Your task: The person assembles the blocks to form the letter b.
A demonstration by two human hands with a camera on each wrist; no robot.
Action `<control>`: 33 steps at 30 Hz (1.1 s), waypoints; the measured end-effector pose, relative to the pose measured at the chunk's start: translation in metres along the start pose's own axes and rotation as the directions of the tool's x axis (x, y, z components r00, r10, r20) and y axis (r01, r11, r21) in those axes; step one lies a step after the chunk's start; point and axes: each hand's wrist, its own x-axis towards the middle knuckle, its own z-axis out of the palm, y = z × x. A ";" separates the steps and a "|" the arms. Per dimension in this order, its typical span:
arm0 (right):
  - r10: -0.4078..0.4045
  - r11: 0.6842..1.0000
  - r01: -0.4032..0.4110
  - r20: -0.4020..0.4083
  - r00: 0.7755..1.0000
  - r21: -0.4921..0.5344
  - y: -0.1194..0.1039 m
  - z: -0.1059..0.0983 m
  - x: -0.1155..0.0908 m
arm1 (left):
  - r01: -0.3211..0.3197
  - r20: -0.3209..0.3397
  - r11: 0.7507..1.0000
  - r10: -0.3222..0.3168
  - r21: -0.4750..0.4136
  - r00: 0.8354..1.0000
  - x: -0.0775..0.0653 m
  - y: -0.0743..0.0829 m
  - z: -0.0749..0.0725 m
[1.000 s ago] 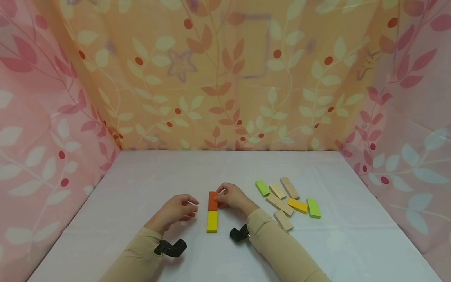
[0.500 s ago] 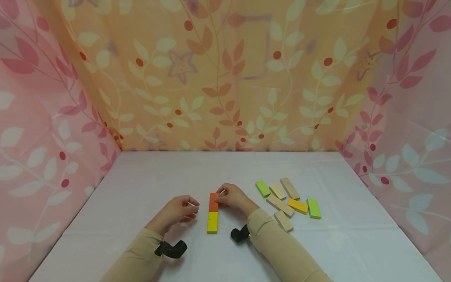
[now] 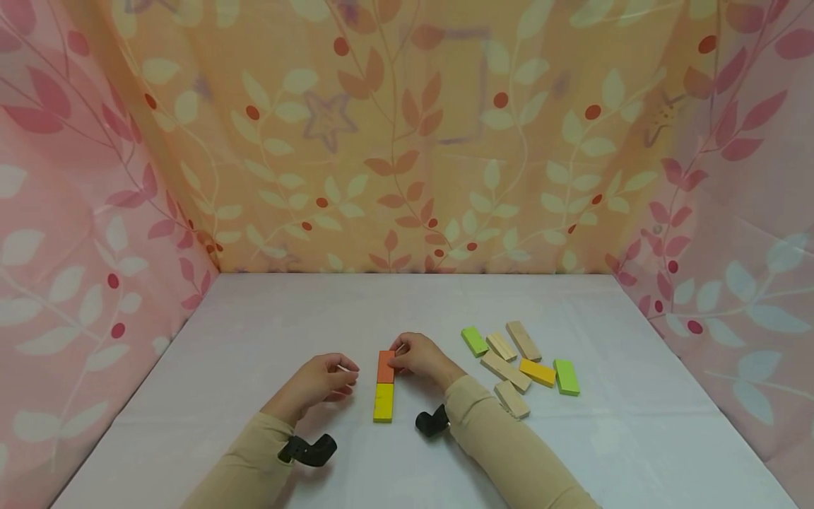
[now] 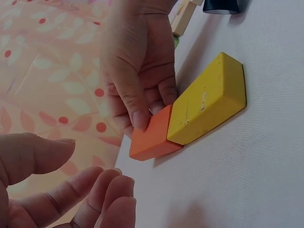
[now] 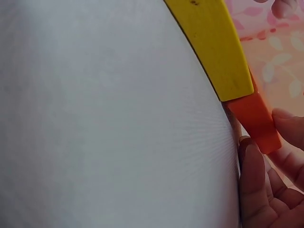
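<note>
A yellow wooden block (image 3: 384, 403) lies flat on the white table, its long side running away from me. End to end with it, on the far side, sits an orange-red block (image 3: 385, 366). My right hand (image 3: 422, 353) pinches that orange block from the right; in the left wrist view its thumb presses on the orange block (image 4: 152, 138) and its fingers sit behind the far end. The right wrist view has the orange block (image 5: 259, 124) meeting the end of the yellow block (image 5: 221, 57). To the left, my left hand (image 3: 314, 385) hovers with relaxed fingers, holding nothing.
Several loose blocks lie right of my right hand: two green blocks (image 3: 473, 341), an orange-yellow one (image 3: 537, 372) and several plain wood ones (image 3: 505, 371). Patterned cloth walls (image 3: 407, 212) enclose the table (image 3: 292, 304) at the back and sides. Black wrist cameras (image 3: 311, 450) jut from both sleeves.
The orange block's top looks lighter and slightly shorter than before, with my right hand still pinching it. My left hand stays nearly in place.
</note>
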 end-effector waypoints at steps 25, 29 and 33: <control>-0.013 0.996 0.014 0.013 1.000 -0.088 -0.003 -0.021 -0.006 | -0.032 0.047 0.999 0.032 0.014 0.998 0.022 0.037 0.007; -0.049 0.992 0.046 -0.025 0.998 -0.121 -0.004 -0.037 -0.010 | -0.043 0.070 0.999 0.041 0.021 0.997 0.029 0.045 0.015; -0.048 0.995 0.042 -0.066 0.997 -0.087 -0.005 -0.053 -0.015 | -0.055 0.094 0.998 0.052 0.030 0.994 0.038 0.053 0.024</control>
